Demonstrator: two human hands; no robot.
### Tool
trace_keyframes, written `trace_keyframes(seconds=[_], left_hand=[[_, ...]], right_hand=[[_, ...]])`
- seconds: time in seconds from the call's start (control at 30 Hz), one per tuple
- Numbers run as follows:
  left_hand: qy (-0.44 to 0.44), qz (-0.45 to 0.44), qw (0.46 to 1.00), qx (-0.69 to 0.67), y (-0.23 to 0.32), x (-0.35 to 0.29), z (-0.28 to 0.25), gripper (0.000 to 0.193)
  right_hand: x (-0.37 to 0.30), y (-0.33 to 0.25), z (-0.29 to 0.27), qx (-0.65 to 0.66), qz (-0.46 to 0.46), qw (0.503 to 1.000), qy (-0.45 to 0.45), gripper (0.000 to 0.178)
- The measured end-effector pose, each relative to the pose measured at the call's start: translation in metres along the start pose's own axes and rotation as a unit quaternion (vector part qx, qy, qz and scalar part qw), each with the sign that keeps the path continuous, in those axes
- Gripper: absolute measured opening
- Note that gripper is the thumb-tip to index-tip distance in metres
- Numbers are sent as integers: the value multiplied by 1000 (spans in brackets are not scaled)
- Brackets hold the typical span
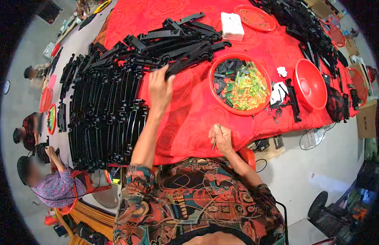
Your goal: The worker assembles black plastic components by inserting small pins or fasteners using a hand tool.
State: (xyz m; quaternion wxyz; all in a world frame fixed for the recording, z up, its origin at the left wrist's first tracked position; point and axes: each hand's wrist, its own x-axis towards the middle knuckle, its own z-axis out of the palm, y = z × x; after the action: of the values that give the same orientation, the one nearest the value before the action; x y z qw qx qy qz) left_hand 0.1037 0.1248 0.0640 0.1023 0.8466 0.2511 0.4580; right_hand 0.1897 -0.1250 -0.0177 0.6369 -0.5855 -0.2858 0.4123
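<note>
Loose black hook-ended bars (183, 43): plastic, heaped at odd angles to the left of the round red basin (211, 87), reaching close to its far left rim.
Left hand (159, 87): left of the basin, at the near edge of the loose heap; loosely open, fingers stretched forward, thumb apart; impossible to tell whether touching a bar.
Right hand (222, 139): just nearer the wearer than the basin; closed around a slim metal tool (214, 144).
Slim metal tool: held slantwise over the cloth, on the basin's near side, lower end poking out below the fingers.
Basin contents: yellow-green translucent pieces (250, 87) on the right, small black pieces (228, 67) on the left.
Lined-up black bars (105, 108): packed side by side in rows, well left of the basin.
White tissue pack (232, 26): just beyond the basin.
Shallow red tray (261, 17): beyond the basin, slightly right.
Crumpled white tissue (282, 72): near the basin's right rim.
Single black bar (293, 102): right of the basin, between basin and deep red bowl (311, 83).
Red cloth (185, 126): spread beneath the basin.
Co-worker in purple patterned top (61, 185): seated far left of the basin.
</note>
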Motion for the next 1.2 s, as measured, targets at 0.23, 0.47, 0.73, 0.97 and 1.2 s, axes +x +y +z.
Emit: trace_keyframes(seconds=[0.23,0.47,0.73,0.97,1.2], left_hand=[[-88,-233,962,-109,42,-106,-67,30],[-174,-32,984,-13,29,-144,-70,34],[-196,-41,979,41,40,-121,-64,47],[-215,-54,974,43,37,-127,-55,29],[-189,11,980,62,41,-133,-49,18]], right_hand=[[-2,-13,-11,114,21,992,-39,38],[7,-62,-61,-15,-25,999,46,29],[80,-71,-102,-405,-220,882,104,15],[106,-60,-92,-625,-135,768,42,24],[105,-66,-95,-640,-137,756,3,19]])
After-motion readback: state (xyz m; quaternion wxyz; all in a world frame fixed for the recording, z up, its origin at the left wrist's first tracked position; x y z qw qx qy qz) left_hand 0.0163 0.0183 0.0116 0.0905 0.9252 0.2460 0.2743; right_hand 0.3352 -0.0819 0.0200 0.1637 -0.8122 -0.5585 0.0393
